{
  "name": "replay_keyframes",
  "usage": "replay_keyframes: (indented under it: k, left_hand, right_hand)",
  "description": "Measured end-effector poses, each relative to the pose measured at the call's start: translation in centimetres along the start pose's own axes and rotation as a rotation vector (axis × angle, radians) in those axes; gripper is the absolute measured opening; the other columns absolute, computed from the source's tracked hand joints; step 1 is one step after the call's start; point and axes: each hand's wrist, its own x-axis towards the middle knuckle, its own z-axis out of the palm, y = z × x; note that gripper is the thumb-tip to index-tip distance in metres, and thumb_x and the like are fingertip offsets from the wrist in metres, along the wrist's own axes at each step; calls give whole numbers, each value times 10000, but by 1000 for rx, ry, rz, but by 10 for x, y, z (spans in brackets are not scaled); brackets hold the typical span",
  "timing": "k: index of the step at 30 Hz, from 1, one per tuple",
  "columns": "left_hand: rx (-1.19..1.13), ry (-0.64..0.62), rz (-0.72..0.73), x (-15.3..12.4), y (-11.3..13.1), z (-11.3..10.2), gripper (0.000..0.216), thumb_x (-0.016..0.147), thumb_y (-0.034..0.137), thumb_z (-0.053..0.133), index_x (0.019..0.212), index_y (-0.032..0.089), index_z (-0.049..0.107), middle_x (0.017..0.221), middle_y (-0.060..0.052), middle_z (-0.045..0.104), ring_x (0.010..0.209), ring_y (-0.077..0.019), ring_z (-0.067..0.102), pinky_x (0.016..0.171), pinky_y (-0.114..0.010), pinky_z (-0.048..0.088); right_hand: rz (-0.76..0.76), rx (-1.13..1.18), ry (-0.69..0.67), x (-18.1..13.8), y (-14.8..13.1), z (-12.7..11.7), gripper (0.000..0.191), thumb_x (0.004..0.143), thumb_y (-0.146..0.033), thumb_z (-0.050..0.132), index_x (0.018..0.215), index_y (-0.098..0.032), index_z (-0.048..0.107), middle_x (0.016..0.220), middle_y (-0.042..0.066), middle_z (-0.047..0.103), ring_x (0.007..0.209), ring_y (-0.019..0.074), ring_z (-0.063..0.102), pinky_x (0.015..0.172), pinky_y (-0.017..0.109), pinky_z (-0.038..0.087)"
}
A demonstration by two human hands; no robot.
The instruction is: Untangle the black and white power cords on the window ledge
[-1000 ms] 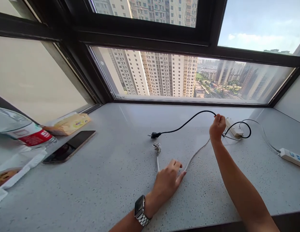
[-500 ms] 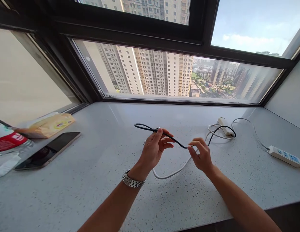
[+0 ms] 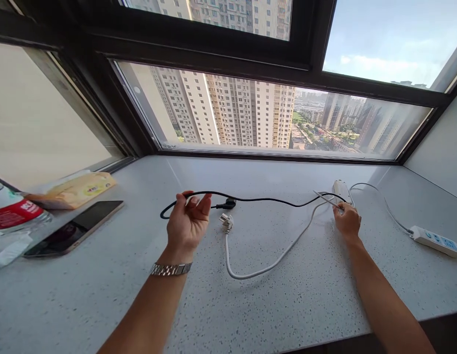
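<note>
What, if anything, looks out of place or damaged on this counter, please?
Nothing looks spilled or damaged. The only untidy spot is beside the right hand, where the black cable and white cable bunch up and cross.

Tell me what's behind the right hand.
A white block sticks out beyond the right hand; the hand covers its near end, so any connection there can't be seen.
</note>
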Motion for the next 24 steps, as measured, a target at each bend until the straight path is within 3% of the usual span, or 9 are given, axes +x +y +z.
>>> replay_keyframes:
  k: [5,8,11,17,21,24]
  left_hand:
    - [46,206,133,12,17,-5,422,1004,299,269,729,172,562,522,15,648,623,-166,694,545,-218,546]
    - [98,231,128,14,19,-8,418,1006,261,253,729,167,551,518,18,649,605,-160,686,528,-220,529]
    - [188,221,72,11,14,-9,415,997,220,259,690,161,531,452,27,588,506,-141,644,471,-212,493]
    - [299,-35,-141,4,-2,-14,341,947,256,401,620,172,456,386,70,353,356,-97,433,377,-186,376]
    - [400,-153,-262,-1,-12,-17,346,925,282,429,597,174,425,445,58,354,373,-97,399,387,-204,371]
    - [427,-191,-310,-3,-17,-18,350,931,274,396,597,174,418,458,57,334,369,-92,372,380,-202,351]
  right_hand:
    - [200,167,125,11,16,0,205,692,-399,519,627,-207,550,578,28,569,623,210,514,590,303,371]
    - [309,248,223,20,26,2,214,719,-390,462,597,-217,490,506,-8,470,502,167,438,498,284,353]
    - [380,302,334,28,31,2,201,733,-366,424,602,-224,482,514,-15,416,509,170,425,476,287,353]
    - [358,352,502,29,29,-8,161,643,-352,584,723,-218,543,647,-10,415,633,192,462,538,310,392]
    - [283,450,423,21,21,-2,227,655,-384,615,769,-222,504,582,-53,410,490,148,450,454,288,401]
    - [209,516,344,17,16,7,187,703,-370,545,788,-214,487,659,-19,543,569,163,580,522,292,484]
